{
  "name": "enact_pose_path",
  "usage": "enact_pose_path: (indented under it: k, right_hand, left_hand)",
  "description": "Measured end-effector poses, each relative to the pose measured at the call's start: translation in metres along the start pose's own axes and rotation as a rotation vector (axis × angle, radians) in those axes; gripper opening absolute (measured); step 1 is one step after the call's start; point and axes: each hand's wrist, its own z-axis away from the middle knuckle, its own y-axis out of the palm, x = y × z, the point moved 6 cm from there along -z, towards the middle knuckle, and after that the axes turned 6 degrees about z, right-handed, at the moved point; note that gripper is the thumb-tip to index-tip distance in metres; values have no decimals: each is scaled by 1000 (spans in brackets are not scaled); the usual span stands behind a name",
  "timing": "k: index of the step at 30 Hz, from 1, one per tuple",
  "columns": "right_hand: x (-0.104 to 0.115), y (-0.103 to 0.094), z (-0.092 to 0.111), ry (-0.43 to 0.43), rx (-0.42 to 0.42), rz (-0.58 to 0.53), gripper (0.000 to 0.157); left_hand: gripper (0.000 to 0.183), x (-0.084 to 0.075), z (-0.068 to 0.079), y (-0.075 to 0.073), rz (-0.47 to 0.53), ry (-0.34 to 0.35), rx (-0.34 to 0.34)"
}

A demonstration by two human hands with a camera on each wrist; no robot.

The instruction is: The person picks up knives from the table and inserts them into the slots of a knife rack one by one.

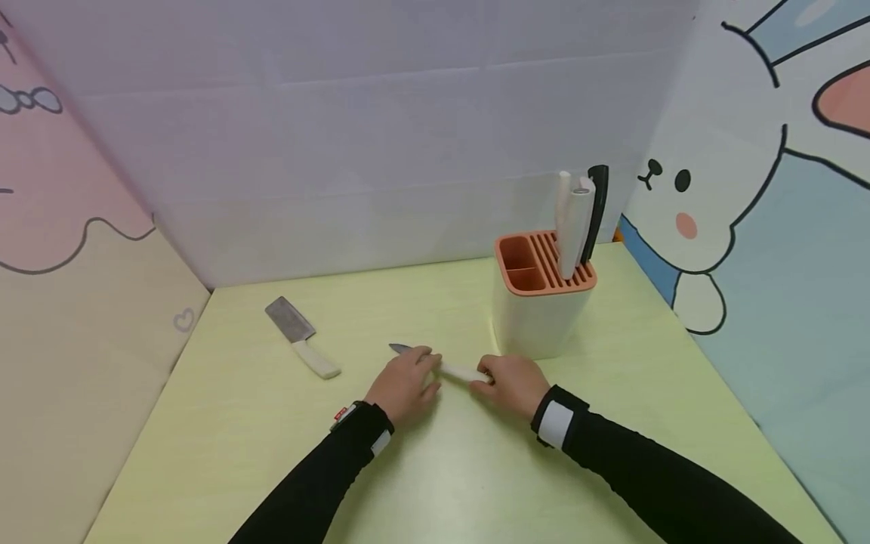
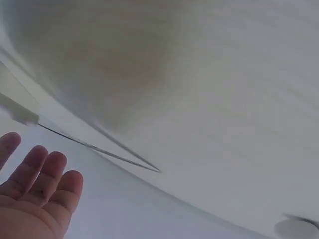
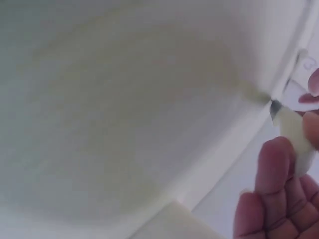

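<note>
A small knife with a white handle (image 1: 462, 372) and a narrow grey blade (image 1: 399, 348) is between the hands at mid-table. My right hand (image 1: 513, 384) pinches the end of that handle between thumb and fingers; the right wrist view shows the grip around the white handle (image 3: 291, 127). Over the blade side lies my left hand (image 1: 405, 384), hiding part of the knife. Its fingers (image 2: 50, 174) look loosely extended in the left wrist view, apart from the thin blade (image 2: 92, 147). Left of the hands rests a cleaver (image 1: 290, 319) with a white handle.
Behind my right hand stands a white knife block (image 1: 537, 325) with an orange slotted top. White handles (image 1: 575, 227) and a black handle (image 1: 598, 204) stick up from its slots. The pale yellow-green table (image 1: 435, 483) meets a white back wall (image 1: 353, 151) and printed side panels.
</note>
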Motion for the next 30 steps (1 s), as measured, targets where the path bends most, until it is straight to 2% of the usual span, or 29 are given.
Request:
enact_pose_path:
  k: [5,10,14,18,24,30]
  right_hand:
    - [-1,-19,3,-33,-34,-73,24]
    - [5,-33,8,-88,-95,-74,23]
    - [12,-38,12,-136,-116,-85,23]
    - [14,-45,16,-153,-118,-99,23]
    - [8,-59,21,-162,-124,-102,24]
    - [2,-80,26,-166,-153,-199,25]
  left_hand:
    - [43,-7,-6,-15,7,24,14]
    - [42,-18,-14,-17,-9,98,3]
    - [32,-23,-18,-14,-37,159,-16]
    - [23,-24,-18,-16,-71,185,-30]
    - [23,-25,-17,-24,-42,199,-22]
    - [22,-41,-17,-31,-9,259,-13]
